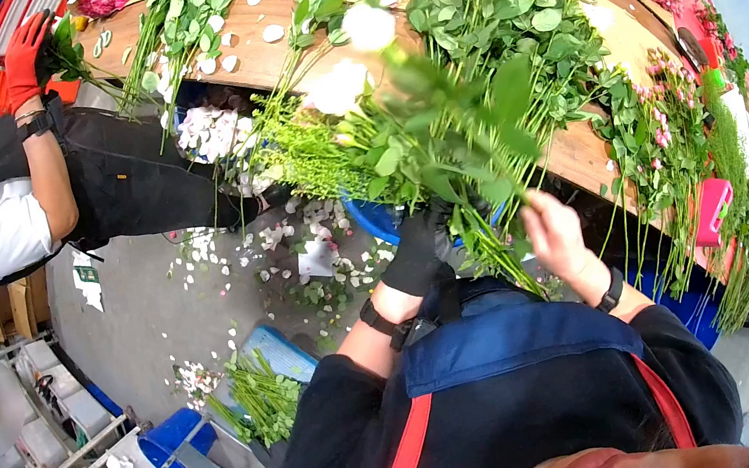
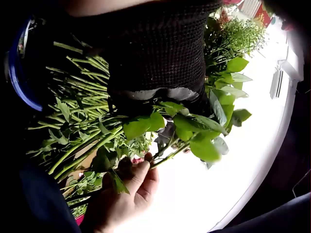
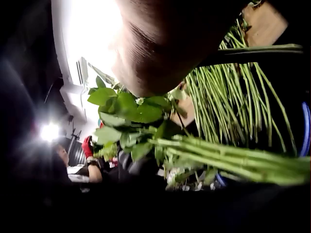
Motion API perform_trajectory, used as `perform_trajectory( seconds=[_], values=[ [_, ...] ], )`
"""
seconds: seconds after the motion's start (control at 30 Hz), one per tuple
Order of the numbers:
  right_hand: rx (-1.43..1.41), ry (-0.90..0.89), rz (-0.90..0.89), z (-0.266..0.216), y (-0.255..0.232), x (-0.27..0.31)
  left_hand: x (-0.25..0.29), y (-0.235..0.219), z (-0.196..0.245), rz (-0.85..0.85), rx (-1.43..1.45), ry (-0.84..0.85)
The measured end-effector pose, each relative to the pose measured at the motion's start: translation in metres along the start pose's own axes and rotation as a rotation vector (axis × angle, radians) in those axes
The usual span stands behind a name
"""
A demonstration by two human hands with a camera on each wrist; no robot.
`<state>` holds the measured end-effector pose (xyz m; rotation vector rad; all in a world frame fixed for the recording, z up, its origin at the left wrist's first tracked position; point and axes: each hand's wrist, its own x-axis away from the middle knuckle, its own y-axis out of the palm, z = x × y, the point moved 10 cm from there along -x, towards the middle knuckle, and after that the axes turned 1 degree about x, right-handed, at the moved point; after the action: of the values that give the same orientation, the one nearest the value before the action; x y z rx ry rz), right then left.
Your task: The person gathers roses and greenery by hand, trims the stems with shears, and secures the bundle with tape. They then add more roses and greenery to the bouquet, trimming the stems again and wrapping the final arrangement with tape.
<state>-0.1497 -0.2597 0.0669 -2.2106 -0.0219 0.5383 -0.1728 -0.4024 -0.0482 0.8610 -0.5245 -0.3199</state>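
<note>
A bunch of leafy stems with white blooms (image 1: 424, 143) is being held up over the near edge of the wooden bench (image 1: 597, 155), heads pointing away. The left hand (image 1: 418, 249), in a black glove, is wrapping its grip around the stems low down. The bare right hand (image 1: 552, 230) is touching the lower stems just beside it; whether its grip is closing on one I cannot tell. Across the bench, another person's red glove (image 1: 25, 56) is handling greenery.
</note>
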Motion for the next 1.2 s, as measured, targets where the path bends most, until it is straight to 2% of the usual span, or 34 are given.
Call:
perform_trajectory(
  seconds=[0.03,0.07,0.13,0.17,0.2,0.3,0.33,0.37,0.43,0.53,0.57,0.6,0.63,0.67,0.7,0.73,0.8,0.83,0.87,0.9,0.97,1.0,1.03,1.1,1.13,1.2],
  values=[
    [-0.009,0.004,-0.089,-0.005,0.010,0.008,0.003,-0.003,0.011,0.142,-0.400,0.061],
    [-0.019,0.013,-0.159,-0.010,0.017,0.011,0.004,-0.003,0.014,0.206,-0.508,0.116],
    [0.017,-0.007,-0.226,-0.010,0.021,0.019,-0.002,-0.010,0.002,0.102,-0.757,0.215],
    [0.033,-0.030,-0.242,-0.010,0.021,0.023,-0.008,-0.018,-0.008,0.103,-0.500,0.240],
    [0.044,-0.041,-0.246,-0.010,0.021,0.025,-0.012,-0.008,-0.013,0.092,-0.291,0.138],
    [0.074,-0.069,-0.245,-0.011,0.015,0.028,-0.017,-0.002,-0.029,0.017,-0.065,0.016],
    [0.074,-0.080,-0.238,-0.014,0.013,0.027,-0.012,0.005,-0.020,0.021,-0.320,0.040],
    [0.077,-0.085,-0.227,-0.017,0.012,0.027,-0.017,-0.003,-0.039,0.052,0.071,-0.057],
    [0.079,-0.083,-0.261,-0.016,0.012,0.029,-0.012,0.019,-0.016,0.062,-0.218,-0.008],
    [-0.048,0.073,-0.476,0.002,0.026,0.035,-0.008,0.023,-0.022,0.121,-0.276,-0.127],
    [-0.223,0.033,-0.357,0.012,0.021,0.036,-0.012,0.027,-0.024,0.064,-0.170,-0.140],
    [-0.366,0.127,-0.363,0.032,0.020,0.033,-0.014,0.032,-0.026,0.010,-0.065,-0.159],
    [-0.216,0.189,-0.274,0.060,0.014,0.027,-0.017,0.048,-0.025,-0.052,0.086,-0.132],
    [-0.359,0.566,-0.122,0.115,0.010,0.035,-0.020,0.041,-0.032,-0.084,0.099,-0.138],
    [-0.362,0.814,-0.044,0.166,0.015,0.050,-0.021,0.032,-0.038,-0.113,0.111,-0.142],
    [-0.224,0.770,0.047,0.194,0.004,0.047,-0.016,0.048,-0.029,-0.108,0.100,-0.138],
    [0.024,0.751,0.171,0.244,-0.005,0.050,-0.011,0.050,-0.025,-0.039,0.016,-0.119],
    [-0.083,0.721,0.209,0.260,-0.001,0.048,-0.010,0.048,-0.024,-0.006,-0.027,-0.108],
    [-0.142,0.859,0.232,0.301,0.015,0.058,-0.012,0.051,-0.024,-0.068,-0.036,-0.105],
    [-0.200,0.993,0.255,0.332,0.026,0.069,-0.013,0.047,-0.027,-0.060,-0.029,-0.117],
    [-0.480,1.158,0.374,0.317,0.018,0.062,-0.014,0.039,-0.033,-0.040,-0.014,-0.139],
    [-0.623,1.232,0.435,0.309,0.017,0.059,-0.017,0.049,-0.031,-0.043,-0.028,-0.129],
    [-1.038,1.198,0.516,0.314,0.050,0.060,-0.018,0.050,-0.032,-0.077,0.010,-0.138],
    [-0.477,1.057,0.398,0.317,0.024,0.043,-0.015,0.045,-0.035,-0.143,0.087,-0.155],
    [-0.269,0.925,0.417,0.314,0.012,0.032,-0.015,0.040,-0.037,-0.130,0.116,-0.162],
    [-0.273,0.781,0.554,0.293,-0.013,0.030,-0.016,0.040,-0.041,-0.135,0.120,-0.191]
  ],
)
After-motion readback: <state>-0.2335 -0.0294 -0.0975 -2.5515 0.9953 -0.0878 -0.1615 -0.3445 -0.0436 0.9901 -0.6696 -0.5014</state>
